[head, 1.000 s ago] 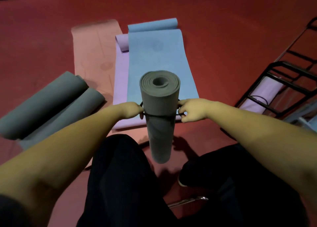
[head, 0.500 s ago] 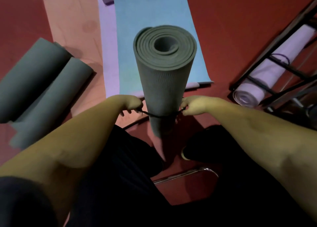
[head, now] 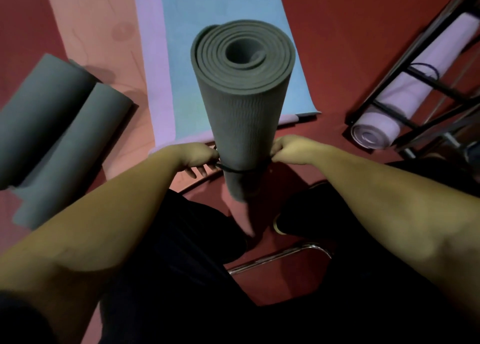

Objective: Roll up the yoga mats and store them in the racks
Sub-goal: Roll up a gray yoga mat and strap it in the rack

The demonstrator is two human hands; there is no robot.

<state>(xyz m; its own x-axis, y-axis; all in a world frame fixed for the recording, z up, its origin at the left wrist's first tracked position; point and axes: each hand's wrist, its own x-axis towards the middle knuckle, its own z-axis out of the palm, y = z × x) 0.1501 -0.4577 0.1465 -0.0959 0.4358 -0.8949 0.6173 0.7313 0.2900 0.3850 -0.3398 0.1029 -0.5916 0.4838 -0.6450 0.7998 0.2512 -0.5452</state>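
A rolled grey yoga mat (head: 242,105) stands upright between my knees, its spiral end facing me. A thin black band (head: 235,170) circles its lower part. My left hand (head: 200,156) pinches the band at the mat's left side, and my right hand (head: 288,147) pinches it at the right side. Two more rolled grey mats (head: 52,125) lie on the floor at the left. A blue mat (head: 228,6), a purple mat (head: 158,84) and a pink mat (head: 93,32) lie unrolled ahead.
A black metal rack (head: 426,84) lies at the right with a rolled lilac mat (head: 405,99) in it. A chrome tube (head: 280,258) runs across the red floor (head: 350,32) by my dark-trousered legs and shoe (head: 279,227).
The band has slid down the upright grey mat with both hands, from its upper part to near its lower end. My view has tilted down and closer to the mat's top.
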